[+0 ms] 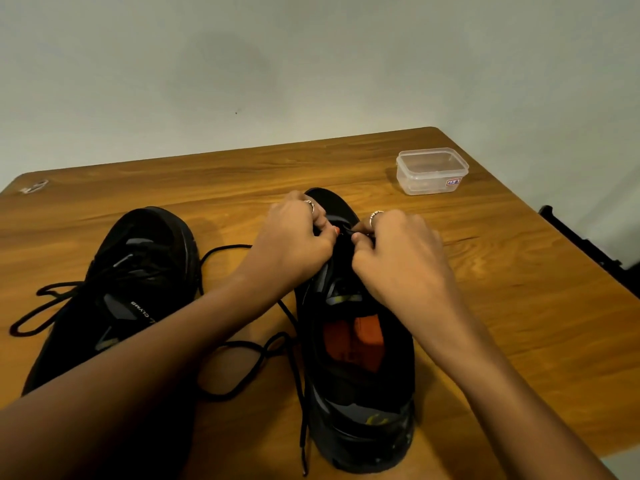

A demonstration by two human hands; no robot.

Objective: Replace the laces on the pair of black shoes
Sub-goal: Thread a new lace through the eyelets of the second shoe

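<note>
Both hands pinch a black lace (291,327) at the front eyelets of a black shoe (360,386): left hand (294,244) and right hand (398,261), fingers curled. Orange insole shows inside. A second black shoe (114,296) lies left on the wooden table (519,306); a clear plastic container (431,171) sits beyond

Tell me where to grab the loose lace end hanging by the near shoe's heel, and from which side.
Pinch the lace just above its stiff tip, coming from the left. The shoe walls off its right side, while bare table lies to its left. The tip is straight and lies flat, so a thumb-and-finger pinch should suit it.
</note>
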